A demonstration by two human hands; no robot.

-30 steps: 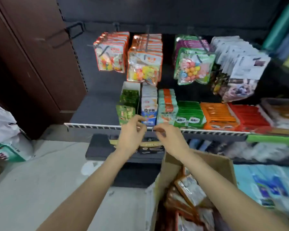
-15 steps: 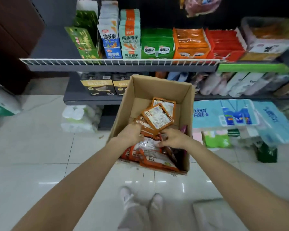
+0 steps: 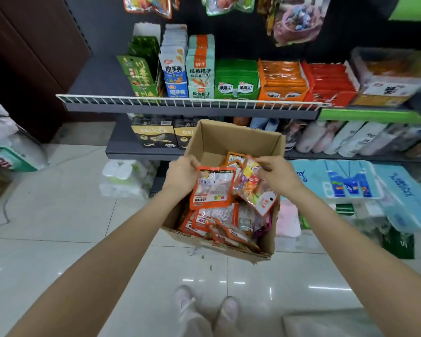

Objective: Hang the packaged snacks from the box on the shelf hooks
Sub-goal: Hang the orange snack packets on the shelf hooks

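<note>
Left fingers: the left hand (image 3: 181, 175) is pinching the upper left corner of an orange snack packet (image 3: 213, 188), fingers curled over its top edge.
Right fingers: the right hand (image 3: 278, 175) is gripping the top of a multicoloured snack packet (image 3: 254, 188), fingers curled.
Orange packet: hanging below the left fingers over the box, long axis near upright, printed back facing the camera.
Multicoloured packet: hanging below the right fingers, tilting, lower end pointing down and right; touching the orange packet's right edge.
Cardboard box (image 3: 236, 139): standing open on the floor (image 3: 58, 215) before the shelf (image 3: 187, 103); holding a loose heap of orange packets (image 3: 219, 224).
Shelf: carrying upright display cartons behind a white wire rail.
</note>
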